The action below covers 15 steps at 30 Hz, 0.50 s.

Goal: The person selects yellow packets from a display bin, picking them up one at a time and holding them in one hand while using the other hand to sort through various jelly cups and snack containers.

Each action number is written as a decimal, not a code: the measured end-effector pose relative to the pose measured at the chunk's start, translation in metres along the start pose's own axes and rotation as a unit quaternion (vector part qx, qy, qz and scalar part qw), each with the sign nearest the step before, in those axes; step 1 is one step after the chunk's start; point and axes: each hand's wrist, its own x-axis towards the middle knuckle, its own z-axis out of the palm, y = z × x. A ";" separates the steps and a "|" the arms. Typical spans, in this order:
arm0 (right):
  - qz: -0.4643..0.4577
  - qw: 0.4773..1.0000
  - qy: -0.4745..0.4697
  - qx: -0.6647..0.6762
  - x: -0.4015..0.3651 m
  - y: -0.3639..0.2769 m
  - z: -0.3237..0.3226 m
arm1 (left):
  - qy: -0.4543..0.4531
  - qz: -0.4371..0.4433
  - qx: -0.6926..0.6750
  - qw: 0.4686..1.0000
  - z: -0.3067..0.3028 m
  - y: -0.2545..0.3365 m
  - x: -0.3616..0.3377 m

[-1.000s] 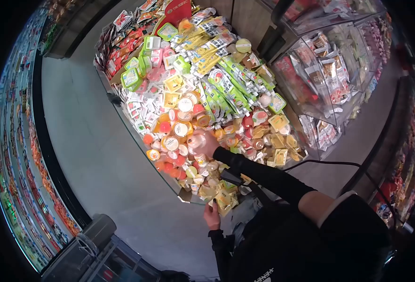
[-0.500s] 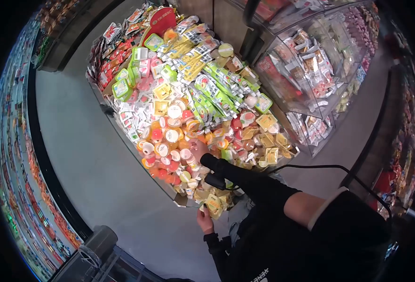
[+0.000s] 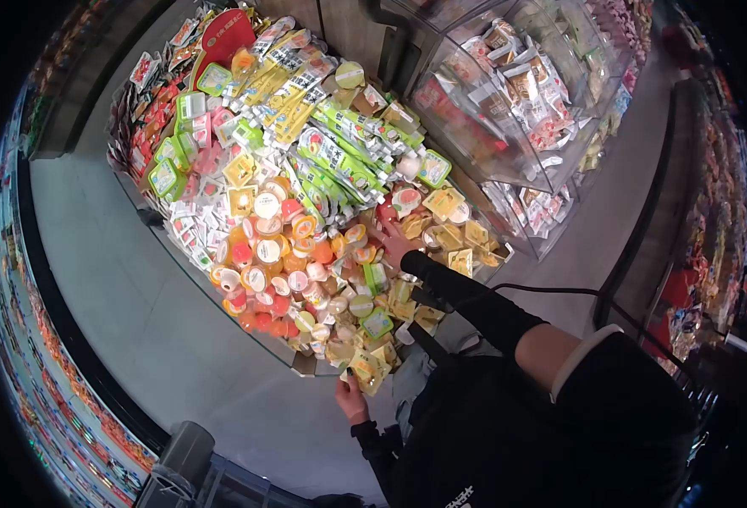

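Note:
A large bin (image 3: pixel 179 267) is heaped with packaged snacks. My right hand (image 3: pixel 396 243) reaches in among jelly cups, its fingers spread beside a red cup (image 3: pixel 387 210); nothing shows in its grasp. Yellow square packs (image 3: pixel 443 202) lie just beyond it. At the bin's near corner my left hand (image 3: pixel 352 400) is closed on a yellow pack (image 3: pixel 368 369). Orange and white jelly cups (image 3: pixel 269 251) fill the middle, with green pouches (image 3: pixel 339 157) above them. A green-rimmed cup (image 3: pixel 377 323) rests between my hands.
Clear plastic bins (image 3: pixel 509 110) with wrapped snacks stand at the upper right. A black cable (image 3: pixel 551 290) runs by my right arm. Stocked shelves (image 3: pixel 60 372) curve along the left, and a grey cylinder (image 3: pixel 189 449) stands at the lower left.
My right hand has moved from the orange cups toward the red cups and yellow packs, and its fingers have spread. The view has shifted, so the bin appears further left.

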 end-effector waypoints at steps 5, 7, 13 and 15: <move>0.001 0.996 -0.087 0.013 0.018 -0.017 -0.017 | -0.015 -0.019 0.044 0.999 -0.002 -0.004 0.002; 0.041 0.995 -0.074 0.055 0.021 -0.022 -0.006 | -0.009 -0.012 0.037 0.999 0.000 -0.005 0.004; 0.093 0.988 -0.113 0.057 0.039 -0.049 0.008 | -0.014 -0.022 0.058 0.998 0.006 0.007 0.004; 0.162 0.978 -0.117 0.066 0.039 -0.064 0.001 | -0.014 -0.039 0.065 0.997 0.007 0.006 0.002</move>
